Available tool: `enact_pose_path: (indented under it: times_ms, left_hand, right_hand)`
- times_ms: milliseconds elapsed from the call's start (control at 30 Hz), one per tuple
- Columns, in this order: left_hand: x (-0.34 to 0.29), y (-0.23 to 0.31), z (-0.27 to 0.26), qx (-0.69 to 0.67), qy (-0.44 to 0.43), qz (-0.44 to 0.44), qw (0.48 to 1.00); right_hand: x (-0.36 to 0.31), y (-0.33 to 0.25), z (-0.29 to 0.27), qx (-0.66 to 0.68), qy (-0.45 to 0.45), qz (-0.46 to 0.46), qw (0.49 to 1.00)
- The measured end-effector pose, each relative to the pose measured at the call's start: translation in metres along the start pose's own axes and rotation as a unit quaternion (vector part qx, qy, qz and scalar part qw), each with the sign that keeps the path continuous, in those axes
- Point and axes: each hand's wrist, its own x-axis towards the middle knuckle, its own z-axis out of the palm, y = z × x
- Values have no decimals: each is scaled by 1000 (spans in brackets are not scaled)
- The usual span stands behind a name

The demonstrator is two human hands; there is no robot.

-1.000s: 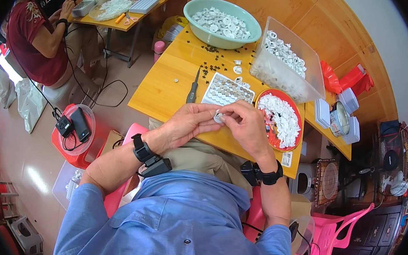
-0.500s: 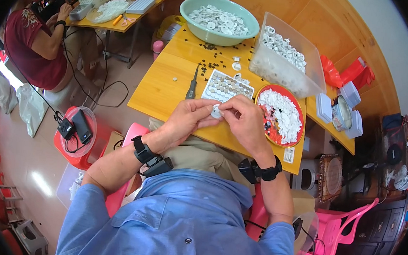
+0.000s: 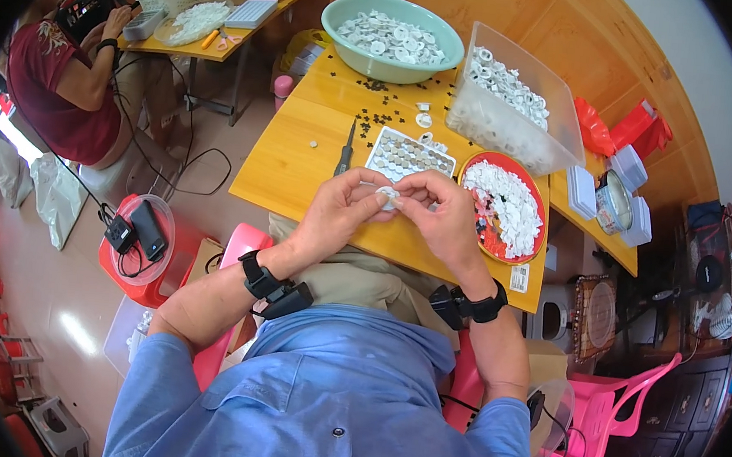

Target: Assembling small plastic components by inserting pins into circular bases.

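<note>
A small round white plastic part (image 3: 388,197) is pinched between my two hands above the front of the yellow table. My left hand (image 3: 339,206) is closed on its left side, while the fingertips of my right hand (image 3: 442,213) press on it from the right. Just beyond my fingers lies a white tray (image 3: 376,161) with rows of small round silvery pieces. To its left rests a screwdriver (image 3: 346,150) with a dark handle. A red round tray (image 3: 473,161) of small white pieces stands beside my right hand.
At the table's far side are a pale green basin (image 3: 330,22) and a clear bin (image 3: 496,135), both full of white parts. Small black pieces (image 3: 374,116) are scattered before them. A co-worker (image 3: 65,80) sits at another table on the left.
My fingers have shifted slightly around the white part, with the left fingers curling further over it. The objects on the table stay where they were.
</note>
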Motion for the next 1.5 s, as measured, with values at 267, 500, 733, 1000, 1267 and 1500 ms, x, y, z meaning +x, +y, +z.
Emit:
enact_pose_path:
  times_ms: [267, 500, 733, 1000, 1267, 1500]
  left_hand:
    - [-1, -1, 2, -10, 22, -1, 1000]
    - [-2, -3, 3, 19, 30, 24, 999]
    - [-3, -3, 4, 56, 42, 48, 996]
    - [-1, -1, 5, 83, 50, 47, 994]
    - [-1, 2, 2, 73, 45, 43, 995]
    - [-2, 3, 4, 64, 68, 16, 996]
  right_hand:
    - [-1, -1, 1, -112, 22, -94, 989]
    - [-3, -1, 8, -134, 44, -73, 987]
    - [-2, 7, 12, -83, 50, -28, 995]
    - [-1, 7, 11, -97, 52, -29, 993]
    - [-2, 7, 17, -174, 97, -164, 966]
    - [-2, 6, 17, -158, 73, -152, 973]
